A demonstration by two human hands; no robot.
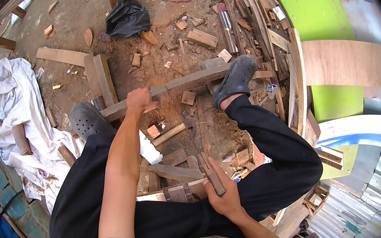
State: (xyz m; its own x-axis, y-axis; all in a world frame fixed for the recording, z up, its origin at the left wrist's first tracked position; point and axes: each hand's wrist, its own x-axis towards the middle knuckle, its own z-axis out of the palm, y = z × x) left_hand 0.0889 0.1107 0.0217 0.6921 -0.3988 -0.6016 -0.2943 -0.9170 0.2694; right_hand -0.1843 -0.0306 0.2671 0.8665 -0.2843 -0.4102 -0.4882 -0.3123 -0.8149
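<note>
A long wooden beam [195, 80] lies crosswise in front of me, between my two dark clogs. My left hand [140, 100] is closed over the beam, left of its middle. In my right hand [226, 198], close to my lap, is the wooden handle of a handsaw [214, 179]. The saw's narrow blade runs away from me and meets the beam just right of my left hand. My right clog [238, 81] presses near the beam's right end; the left clog [90, 121] is beside its left end.
Offcuts [175, 172] and sawdust litter the ground between my legs. A black plastic bag [127, 18] lies beyond the beam. White sacking [13, 107] spreads at the left. Long wood strips [261, 20] and a green panel [314, 4] line the right.
</note>
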